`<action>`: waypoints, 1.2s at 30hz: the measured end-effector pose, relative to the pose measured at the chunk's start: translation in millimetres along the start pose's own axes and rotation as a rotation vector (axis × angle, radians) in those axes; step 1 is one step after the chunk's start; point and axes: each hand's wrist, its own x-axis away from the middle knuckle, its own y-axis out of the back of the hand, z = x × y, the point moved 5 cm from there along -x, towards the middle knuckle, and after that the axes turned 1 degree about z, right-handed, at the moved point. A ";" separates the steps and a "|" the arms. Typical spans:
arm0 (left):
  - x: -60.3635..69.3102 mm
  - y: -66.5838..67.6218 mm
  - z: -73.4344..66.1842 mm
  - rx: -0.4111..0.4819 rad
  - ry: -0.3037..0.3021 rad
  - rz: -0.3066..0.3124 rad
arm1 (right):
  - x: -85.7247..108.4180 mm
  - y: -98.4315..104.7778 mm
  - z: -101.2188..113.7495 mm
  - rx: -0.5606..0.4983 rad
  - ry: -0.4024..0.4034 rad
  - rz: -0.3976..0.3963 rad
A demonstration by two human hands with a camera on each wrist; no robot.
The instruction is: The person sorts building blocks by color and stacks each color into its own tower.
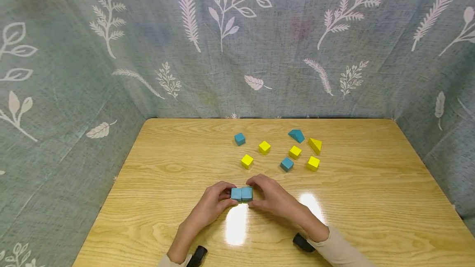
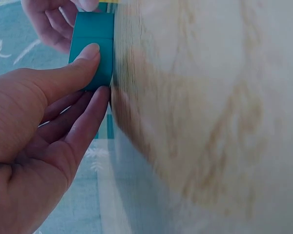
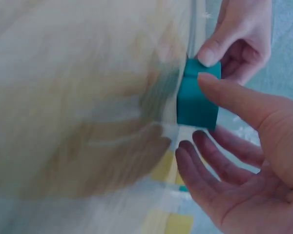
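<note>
Two blue cubes stand side by side, touching, near the middle of the table. My left hand [image 1: 209, 205] pinches the left blue cube [image 1: 236, 195]; in the left wrist view its thumb lies on the near face of that cube [image 2: 90, 63]. On the other side, my right hand [image 1: 276, 201] holds the right blue cube [image 1: 246, 194] between thumb and forefinger. The right wrist view shows the thumb on this cube [image 3: 196, 105], with the other fingers [image 3: 200, 165] spread beside it; the forefinger is partly hidden behind the cube.
Farther back on the wooden table [image 1: 178, 147] lie several yellow cubes [image 1: 264, 147], a blue cube [image 1: 240, 139] at the back left, another blue cube [image 1: 287, 164], a blue triangular block [image 1: 297, 135] and a yellow triangular block [image 1: 315, 146]. A patterned cloth [image 1: 208, 73] hangs behind.
</note>
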 end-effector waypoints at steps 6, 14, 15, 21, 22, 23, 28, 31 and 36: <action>-0.6 -0.4 0.4 0.006 0.012 -0.001 | 5.1 18.8 -7.4 0.015 0.043 -0.053; -0.2 0.3 1.9 0.010 -0.009 -0.010 | 9.2 45.5 -19.6 0.036 0.010 -0.184; -0.1 0.3 2.2 0.011 -0.009 -0.009 | 9.6 48.6 -21.6 0.044 -0.002 -0.200; 0.3 -0.6 2.3 0.003 0.005 -0.004 | 12.8 66.9 -33.2 0.111 -0.035 -0.292; 0.5 -0.7 2.3 0.005 0.009 -0.003 | 13.3 69.4 -34.9 0.122 -0.035 -0.305; 0.6 -0.6 2.2 0.008 0.013 -0.004 | 13.5 71.6 -36.5 0.138 -0.036 -0.318; 1.3 -0.6 2.4 0.007 0.014 -0.008 | 14.9 79.4 -43.6 0.209 -0.062 -0.366; 1.2 -0.9 2.9 0.001 0.007 -0.007 | 16.3 81.6 -48.3 0.251 -0.093 -0.381; 0.6 -1.1 2.8 -0.006 0.000 -0.006 | 16.6 81.6 -54.8 0.275 -0.136 -0.367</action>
